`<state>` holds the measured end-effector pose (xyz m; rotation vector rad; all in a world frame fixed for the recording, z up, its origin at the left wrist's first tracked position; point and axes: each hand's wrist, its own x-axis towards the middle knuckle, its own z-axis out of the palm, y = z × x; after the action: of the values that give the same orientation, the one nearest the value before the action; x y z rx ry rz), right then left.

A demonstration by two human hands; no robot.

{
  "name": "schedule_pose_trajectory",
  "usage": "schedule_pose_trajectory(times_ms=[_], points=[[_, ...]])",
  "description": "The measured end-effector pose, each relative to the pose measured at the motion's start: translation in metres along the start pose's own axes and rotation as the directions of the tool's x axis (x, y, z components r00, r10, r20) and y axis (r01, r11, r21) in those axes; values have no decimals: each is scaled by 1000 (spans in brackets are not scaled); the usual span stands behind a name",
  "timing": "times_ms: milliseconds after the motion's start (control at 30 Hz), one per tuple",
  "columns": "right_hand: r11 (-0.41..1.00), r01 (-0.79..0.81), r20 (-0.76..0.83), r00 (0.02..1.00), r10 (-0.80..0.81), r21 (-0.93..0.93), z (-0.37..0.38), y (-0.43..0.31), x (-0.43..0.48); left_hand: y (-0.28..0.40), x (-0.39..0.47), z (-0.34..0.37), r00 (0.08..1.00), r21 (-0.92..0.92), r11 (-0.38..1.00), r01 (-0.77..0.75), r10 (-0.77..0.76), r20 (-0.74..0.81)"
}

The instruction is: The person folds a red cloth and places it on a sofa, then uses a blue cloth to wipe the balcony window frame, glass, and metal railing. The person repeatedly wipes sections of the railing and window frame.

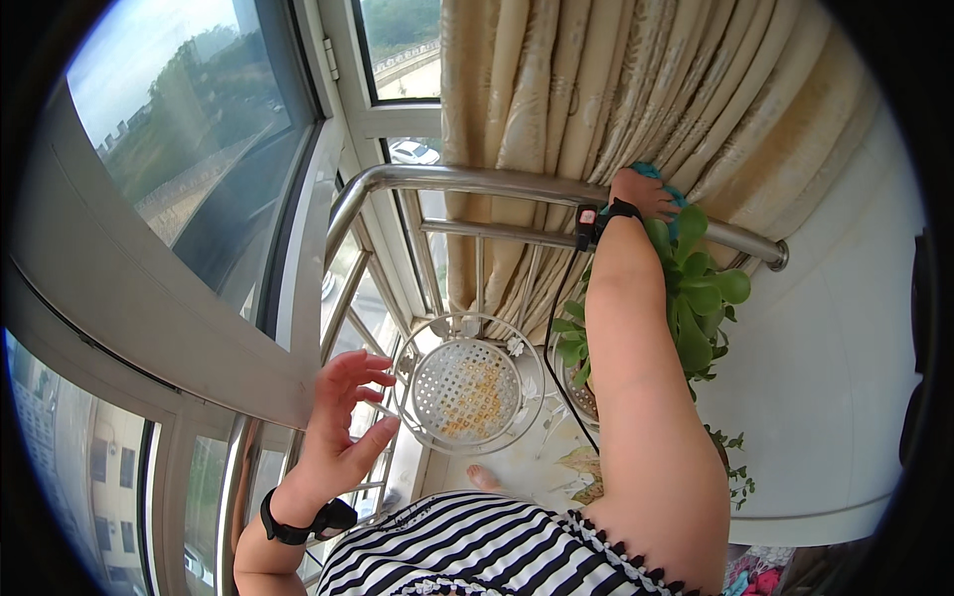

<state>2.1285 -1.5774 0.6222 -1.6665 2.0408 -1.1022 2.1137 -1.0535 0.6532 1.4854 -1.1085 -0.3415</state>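
My right hand (642, 192) grips a teal cloth (677, 200) against the upper metal rail (492, 180), near the rail's right end. The hand covers much of the cloth. Behind it hang gathered beige patterned curtains (566, 89). A cable runs down from the black strap on my right wrist. My left hand (346, 421) hovers with its fingers apart and curled, holding nothing. It is beside a round metal plant stand (466, 391) whose perforated top has rust-coloured stains.
Green succulents (697, 298) grow close beside my right forearm. An inward-leaning window sash (298, 223) is at the left, above more railing (350, 298). A white wall (812, 387) bounds the right. My bare foot (483, 477) shows on the pale floor below the stand.
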Motion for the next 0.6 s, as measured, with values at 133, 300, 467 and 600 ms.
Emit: schedule_pose_trajectory(times_ms=[133, 300, 467, 600], points=[[970, 210, 78, 976, -202, -119, 6, -5, -25, 2, -2, -1, 1000, -25, 999, -21, 22, 9], [906, 399, 74, 917, -392, -142, 17, -20, -84, 4, -2, -3, 999, -28, 999, -31, 32, 35], [787, 612, 70, 791, -608, -77, 35, -46, -151, 4, -4, -3, 999, -104, 994, -30, 34, 36], [547, 811, 52, 549, -834, 206, 66, -79, -238, 4, -3, -3, 999, -114, 993, -39, 40, 13]])
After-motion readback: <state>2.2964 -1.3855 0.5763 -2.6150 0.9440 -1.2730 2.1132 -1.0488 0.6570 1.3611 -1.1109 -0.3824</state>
